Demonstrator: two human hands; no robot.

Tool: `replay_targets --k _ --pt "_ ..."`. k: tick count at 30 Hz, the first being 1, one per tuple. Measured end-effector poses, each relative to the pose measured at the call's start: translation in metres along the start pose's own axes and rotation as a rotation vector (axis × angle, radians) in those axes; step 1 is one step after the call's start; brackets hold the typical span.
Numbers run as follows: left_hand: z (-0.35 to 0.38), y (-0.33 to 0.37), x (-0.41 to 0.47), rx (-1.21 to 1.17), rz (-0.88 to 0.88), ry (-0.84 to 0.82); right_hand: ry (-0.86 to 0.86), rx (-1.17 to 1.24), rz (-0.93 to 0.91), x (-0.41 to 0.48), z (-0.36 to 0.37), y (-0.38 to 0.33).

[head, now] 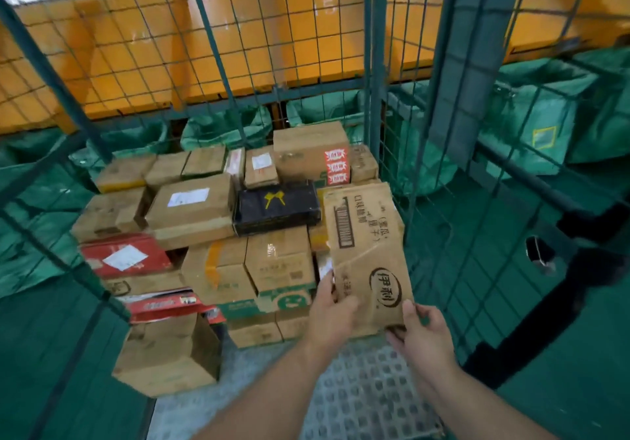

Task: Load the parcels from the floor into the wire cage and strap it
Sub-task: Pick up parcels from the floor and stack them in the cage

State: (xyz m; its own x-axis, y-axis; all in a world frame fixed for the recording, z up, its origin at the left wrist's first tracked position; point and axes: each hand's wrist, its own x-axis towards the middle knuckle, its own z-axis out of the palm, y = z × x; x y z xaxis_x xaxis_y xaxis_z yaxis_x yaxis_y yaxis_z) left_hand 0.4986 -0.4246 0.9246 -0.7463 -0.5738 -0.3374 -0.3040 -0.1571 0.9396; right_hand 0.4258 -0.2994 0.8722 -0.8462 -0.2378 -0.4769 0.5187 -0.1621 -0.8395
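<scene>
Two bare forearms reach in over the near edge of the grey perforated cage floor (368,388), and both hands hold one brown carton (366,245) printed with a barcode and dark lettering. The left hand (332,313) grips the carton's near left edge, fingers curled over onto the printed face and thumb lying up along the side. The right hand (424,335) pinches the near right corner, thumb pressed on top and the other fingers curled underneath. The carton lies lengthwise along the right side of the wire cage (373,64), close to the green mesh. Its far end reaches just beside a black box with a yellow bow (276,206). Whether it already rests on the parcels below cannot be told. The stacked parcels (218,269) fill the far half of the cage floor from the left wall to the right wall, mostly plain brown cartons. A red box with a white label (126,255) sits toward the left edge, and a carton with red stickers (310,149) stands highest at the far right corner. A brown box with a loose flap (167,354) stands nearest, at the near left. Beyond the far mesh are green bags (225,129) and an orange wall (170,47).
</scene>
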Motion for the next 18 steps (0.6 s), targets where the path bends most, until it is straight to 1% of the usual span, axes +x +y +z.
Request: replay_targets --k 5,8,11,13,18 --pt "0.005 0.019 0.087 -0.091 -0.089 -0.041 0.162 0.082 0.003 0.074 0.051 -0.025" --pt "0.001 0.038 0.146 -0.115 -0.123 -0.098 0.220 0.058 -0.023 0.117 0.084 -0.047" --pt "-0.001 0.064 0.204 -0.118 -0.077 -0.119 0.239 0.088 -0.038 0.164 0.119 -0.074" --pt "0.003 0.074 0.250 -0.101 -0.071 -0.140 0.251 0.055 -0.038 0.204 0.138 -0.087" --pt "0.011 0.102 0.325 -0.079 -0.076 -0.126 0.216 -0.007 -0.049 0.280 0.166 -0.114"
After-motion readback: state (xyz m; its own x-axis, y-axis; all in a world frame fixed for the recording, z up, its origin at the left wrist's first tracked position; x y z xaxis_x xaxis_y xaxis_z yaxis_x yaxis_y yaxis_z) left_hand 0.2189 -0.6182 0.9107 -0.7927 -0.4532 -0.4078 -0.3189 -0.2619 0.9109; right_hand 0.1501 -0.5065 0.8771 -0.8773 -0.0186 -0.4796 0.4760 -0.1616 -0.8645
